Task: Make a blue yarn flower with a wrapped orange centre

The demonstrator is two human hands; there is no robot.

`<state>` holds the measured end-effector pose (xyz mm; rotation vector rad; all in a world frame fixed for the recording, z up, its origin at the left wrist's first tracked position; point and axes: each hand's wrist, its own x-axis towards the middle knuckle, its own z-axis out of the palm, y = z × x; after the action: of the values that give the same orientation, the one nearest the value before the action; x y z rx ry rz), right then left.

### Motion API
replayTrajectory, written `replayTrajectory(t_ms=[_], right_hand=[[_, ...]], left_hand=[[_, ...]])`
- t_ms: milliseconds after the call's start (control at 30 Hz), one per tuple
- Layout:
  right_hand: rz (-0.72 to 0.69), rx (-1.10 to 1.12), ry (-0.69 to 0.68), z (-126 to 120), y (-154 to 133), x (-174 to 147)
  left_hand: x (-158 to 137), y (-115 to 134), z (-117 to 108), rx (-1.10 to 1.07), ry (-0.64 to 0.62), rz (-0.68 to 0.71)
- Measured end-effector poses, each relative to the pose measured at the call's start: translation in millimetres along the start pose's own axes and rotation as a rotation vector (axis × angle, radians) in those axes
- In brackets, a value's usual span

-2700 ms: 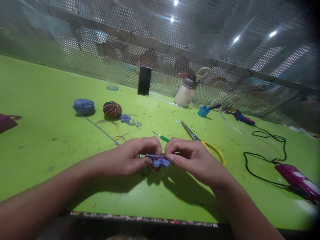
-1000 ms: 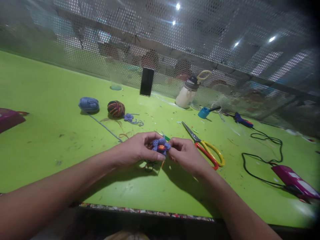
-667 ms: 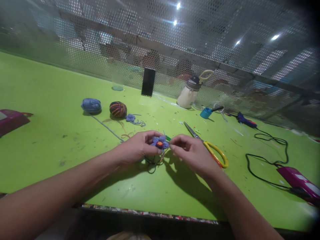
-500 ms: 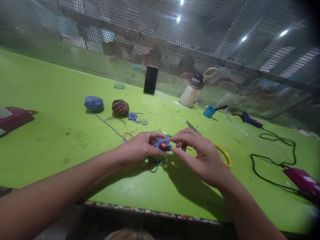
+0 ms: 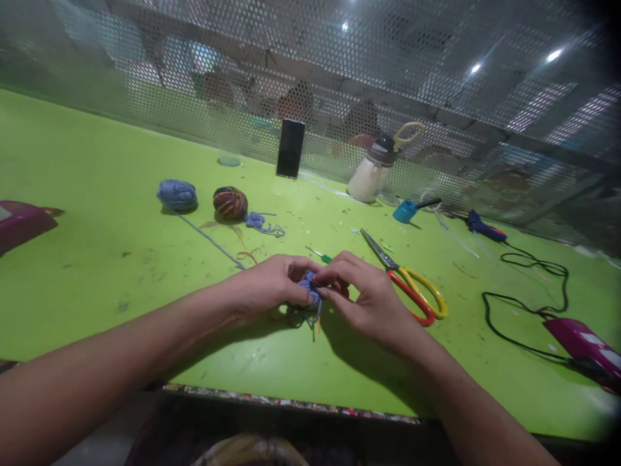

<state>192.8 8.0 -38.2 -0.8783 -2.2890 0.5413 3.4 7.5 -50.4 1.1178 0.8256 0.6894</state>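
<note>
A small blue-purple crocheted flower [image 5: 309,283] is pinched between the thumb and fingers of my left hand [image 5: 272,285]. Over its centre, the thumb and fingertips of my right hand [image 5: 366,291] close on it and hide most of the dark red and orange middle. Loose yarn ends [image 5: 313,318] dangle underneath. Just beyond my fingers lies a crochet hook [image 5: 324,257] with a green handle, partly covered. Scissors [image 5: 381,249] with red and yellow handles rest to the right of my right hand.
A blue yarn skein [image 5: 177,195], a multicoloured yarn ball [image 5: 230,203] and another crocheted flower [image 5: 255,220] lie at the back left. Behind stand a phone [image 5: 290,149] and a bottle [image 5: 371,171]. At right are a blue pot [image 5: 404,211], a glue gun [image 5: 485,228] and a corded magenta device [image 5: 582,344].
My right hand has moved slightly left and down, its fingertips now over the flower's centre, which showed before. More of the scissors and crochet hook is visible. The view has shifted slightly.
</note>
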Motion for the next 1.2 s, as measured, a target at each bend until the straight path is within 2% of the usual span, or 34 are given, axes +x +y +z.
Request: replayTrajectory(t_ms=[167, 333, 467, 567, 700, 1033, 1200], right_hand=[[0.213, 0.246, -0.049, -9, -3, 0], [0.487, 0.517, 0.100, -18, 7, 0], [0.655, 0.677, -0.078, -13, 8, 2], [0.680, 0.857, -0.157, -8, 2, 3], [0.733, 0.975, -0.056, -4, -3, 4], [0.743, 0.876, 0.033, 2, 1, 7], [0.706, 0.792, 0.014, 0, 4, 5]], left_hand=[[-2, 6, 2, -0.055, 0.065, -0.055], [-2, 9, 0, -0.064, 0.072, -0.046], [-3, 12, -4, -0.122, 0.104, 0.000], [-5, 15, -7, -0.193, 0.095, 0.033], [-5, 17, -8, -0.260, 0.070, 0.038], [-6, 17, -6, -0.218, 0.058, 0.021], [-6, 18, -6, -0.187, 0.070, 0.039]])
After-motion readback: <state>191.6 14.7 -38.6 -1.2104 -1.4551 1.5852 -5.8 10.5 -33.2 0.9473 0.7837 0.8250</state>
